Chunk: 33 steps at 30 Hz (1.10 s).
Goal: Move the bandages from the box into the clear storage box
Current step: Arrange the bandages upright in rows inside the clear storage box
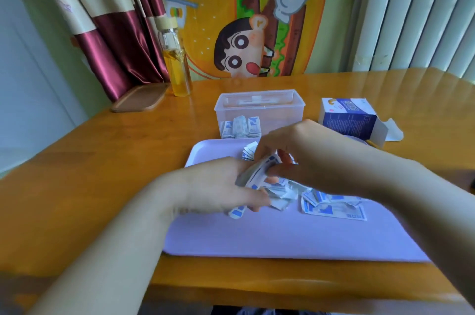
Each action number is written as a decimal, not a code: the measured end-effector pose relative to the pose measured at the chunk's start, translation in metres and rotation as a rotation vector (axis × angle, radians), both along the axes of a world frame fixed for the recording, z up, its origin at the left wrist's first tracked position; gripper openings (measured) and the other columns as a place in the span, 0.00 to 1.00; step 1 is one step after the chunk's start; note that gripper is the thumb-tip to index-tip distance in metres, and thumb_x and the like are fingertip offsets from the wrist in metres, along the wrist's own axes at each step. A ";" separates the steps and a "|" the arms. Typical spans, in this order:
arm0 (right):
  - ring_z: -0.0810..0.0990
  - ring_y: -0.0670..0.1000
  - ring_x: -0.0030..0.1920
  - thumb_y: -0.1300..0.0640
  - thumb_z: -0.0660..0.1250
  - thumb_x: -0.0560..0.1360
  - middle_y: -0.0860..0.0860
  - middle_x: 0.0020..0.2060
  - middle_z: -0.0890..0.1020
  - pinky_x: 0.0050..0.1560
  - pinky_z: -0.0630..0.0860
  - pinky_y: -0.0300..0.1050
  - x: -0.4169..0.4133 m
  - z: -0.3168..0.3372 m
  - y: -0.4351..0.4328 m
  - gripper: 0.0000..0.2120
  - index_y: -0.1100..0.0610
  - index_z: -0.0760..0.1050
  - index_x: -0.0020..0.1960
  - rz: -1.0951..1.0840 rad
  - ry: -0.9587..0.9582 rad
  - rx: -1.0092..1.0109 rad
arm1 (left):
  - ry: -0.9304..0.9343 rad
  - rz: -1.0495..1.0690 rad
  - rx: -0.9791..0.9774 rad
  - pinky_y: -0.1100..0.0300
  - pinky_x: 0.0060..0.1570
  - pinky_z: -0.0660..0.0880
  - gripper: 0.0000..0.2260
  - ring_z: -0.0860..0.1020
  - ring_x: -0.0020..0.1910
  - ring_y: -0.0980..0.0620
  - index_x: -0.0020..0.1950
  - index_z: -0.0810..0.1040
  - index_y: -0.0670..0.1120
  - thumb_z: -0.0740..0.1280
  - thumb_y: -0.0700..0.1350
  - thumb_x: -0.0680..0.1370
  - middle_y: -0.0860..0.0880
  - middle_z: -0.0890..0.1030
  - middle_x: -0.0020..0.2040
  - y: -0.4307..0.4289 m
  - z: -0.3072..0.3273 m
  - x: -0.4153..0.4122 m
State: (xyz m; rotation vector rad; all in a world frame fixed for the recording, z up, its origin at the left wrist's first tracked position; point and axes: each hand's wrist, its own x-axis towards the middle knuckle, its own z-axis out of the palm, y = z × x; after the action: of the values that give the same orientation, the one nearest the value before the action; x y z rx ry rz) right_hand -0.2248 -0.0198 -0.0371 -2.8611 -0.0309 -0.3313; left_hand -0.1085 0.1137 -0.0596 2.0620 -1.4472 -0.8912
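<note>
Two hands meet over the lilac tray (257, 237). The left hand (218, 186) curls its fingers round a fanned stack of wrapped bandages (257, 172); behind it, the clear storage box (259, 106) holds a few. The right hand (293, 150) pinches the stack's top. Gripped this loosely, the slick wrappers may slip and scatter among the loose bandages (334, 208), or miss the box's rim. The opened bandage carton (352, 119) lies rightmost.
</note>
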 end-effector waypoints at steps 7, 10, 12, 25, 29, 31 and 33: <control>0.72 0.36 0.47 0.53 0.70 0.73 0.34 0.47 0.74 0.47 0.68 0.30 0.013 0.010 -0.019 0.18 0.45 0.72 0.62 0.004 -0.012 -0.004 | 0.500 0.108 -0.133 0.57 0.41 0.74 0.02 0.74 0.29 0.54 0.45 0.75 0.44 0.63 0.38 0.77 0.51 0.74 0.29 -0.023 -0.011 0.006; 0.58 0.37 0.68 0.46 0.75 0.67 0.39 0.67 0.62 0.64 0.58 0.30 0.005 0.003 -0.027 0.49 0.42 0.46 0.76 -0.004 0.031 0.142 | 0.833 0.362 -0.274 0.63 0.29 0.70 0.07 0.66 0.23 0.55 0.42 0.72 0.42 0.59 0.34 0.78 0.49 0.67 0.27 -0.033 -0.018 -0.004; 0.49 0.38 0.72 0.43 0.77 0.62 0.36 0.72 0.50 0.67 0.54 0.32 -0.001 -0.008 -0.021 0.61 0.39 0.31 0.73 -0.002 0.090 0.160 | 0.979 0.454 -0.334 0.65 0.27 0.69 0.07 0.66 0.24 0.55 0.42 0.73 0.43 0.60 0.35 0.78 0.49 0.67 0.27 -0.039 -0.021 -0.010; 0.75 0.48 0.47 0.42 0.77 0.60 0.44 0.67 0.58 0.40 0.77 0.40 0.010 -0.044 -0.025 0.41 0.46 0.62 0.67 0.023 -0.259 0.113 | 0.831 0.323 -0.422 0.62 0.34 0.71 0.06 0.74 0.36 0.52 0.48 0.74 0.41 0.59 0.35 0.77 0.44 0.73 0.39 -0.045 -0.020 -0.023; 0.75 0.50 0.52 0.42 0.77 0.60 0.45 0.64 0.61 0.45 0.76 0.44 0.013 -0.035 -0.027 0.38 0.50 0.65 0.64 0.044 -0.285 0.131 | 0.740 0.331 -0.429 0.64 0.32 0.67 0.06 0.69 0.35 0.53 0.46 0.72 0.44 0.58 0.36 0.78 0.47 0.70 0.37 -0.048 -0.011 -0.022; 0.71 0.47 0.57 0.41 0.76 0.61 0.45 0.63 0.63 0.49 0.75 0.42 0.016 -0.025 -0.032 0.38 0.50 0.64 0.65 0.070 -0.286 0.086 | 0.725 0.367 -0.403 0.65 0.30 0.65 0.07 0.67 0.31 0.55 0.43 0.71 0.47 0.59 0.38 0.79 0.50 0.68 0.34 -0.051 -0.006 -0.016; 0.67 0.45 0.63 0.40 0.75 0.62 0.43 0.66 0.60 0.55 0.73 0.40 0.018 -0.015 -0.037 0.41 0.47 0.60 0.69 0.083 -0.234 0.037 | 0.722 0.396 -0.391 0.65 0.29 0.63 0.08 0.65 0.29 0.55 0.40 0.71 0.48 0.60 0.39 0.79 0.52 0.67 0.31 -0.056 0.001 -0.008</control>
State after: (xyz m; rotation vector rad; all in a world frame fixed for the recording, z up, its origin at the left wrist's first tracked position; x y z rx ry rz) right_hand -0.2065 -0.0573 -0.0524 -2.7598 -0.1854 -0.6395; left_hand -0.1163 0.0580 -0.0583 1.4336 -0.7187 -0.9496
